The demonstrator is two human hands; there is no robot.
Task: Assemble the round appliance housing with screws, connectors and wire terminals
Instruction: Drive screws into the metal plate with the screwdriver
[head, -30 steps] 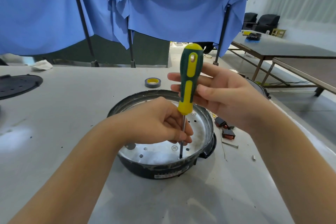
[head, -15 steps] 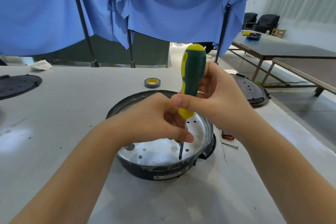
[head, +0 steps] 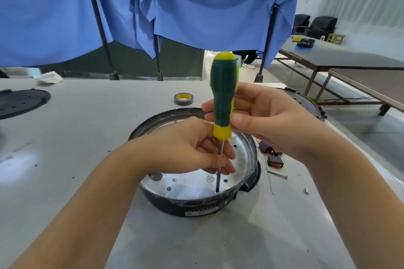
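Two hands work over the round housing, which sits on the grey table near its front edge, bare tabletop open to the left. My left hand pinches the screwdriver shaft low inside the rim; my right hand grips the upright handle, red connectors lying just beside the housing's right edge.
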